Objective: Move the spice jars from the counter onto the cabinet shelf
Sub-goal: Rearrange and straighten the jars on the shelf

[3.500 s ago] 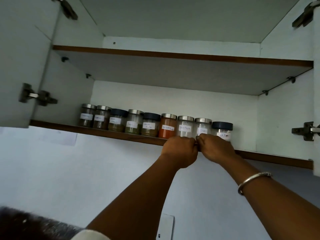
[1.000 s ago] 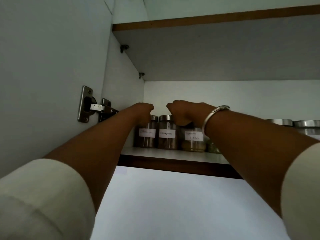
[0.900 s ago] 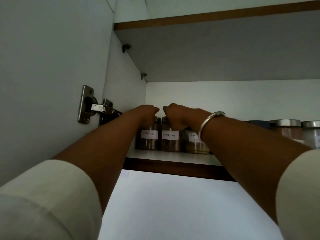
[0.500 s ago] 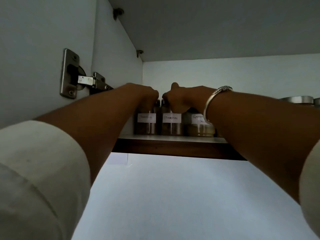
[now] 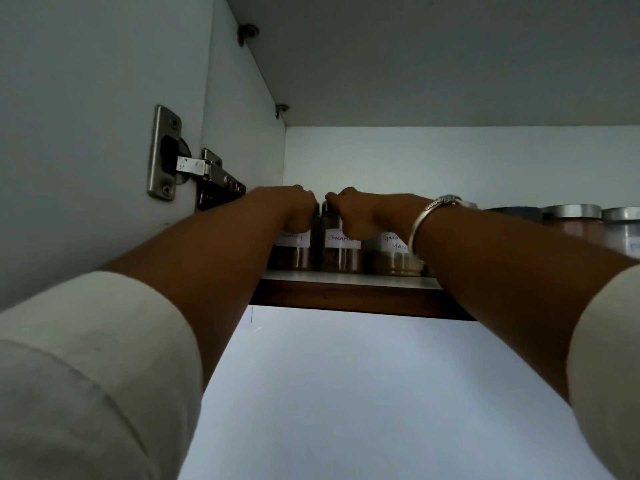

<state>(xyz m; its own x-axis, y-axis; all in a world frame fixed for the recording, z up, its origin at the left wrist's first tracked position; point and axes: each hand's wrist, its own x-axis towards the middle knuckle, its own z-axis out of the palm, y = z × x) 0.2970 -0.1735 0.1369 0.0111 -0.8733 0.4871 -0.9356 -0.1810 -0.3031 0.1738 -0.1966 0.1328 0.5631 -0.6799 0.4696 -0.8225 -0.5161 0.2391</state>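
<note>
Spice jars with white labels stand in a row on the cabinet shelf (image 5: 363, 299). My left hand (image 5: 298, 208) is curled over the top of the leftmost jar (image 5: 292, 252), next to the cabinet's side wall. My right hand (image 5: 356, 213), with a metal bangle on the wrist, is curled over the top of the second jar (image 5: 341, 256), labelled cinnamon. A third jar (image 5: 394, 259), labelled garam masala, stands just to the right, touching the row. Both jars rest on the shelf. My forearms hide the middle of the row.
Two more jars with metal lids (image 5: 571, 223) (image 5: 623, 232) show at the far right. The open cabinet door (image 5: 86, 133) with its steel hinge (image 5: 180, 164) is close on the left. The upper shelf's underside (image 5: 450, 57) is overhead, and a pale wall (image 5: 346, 393) lies below.
Both hands went from the row's right part to its left end. Over the last second they stay on the same two jars, closing down on the lids.
</note>
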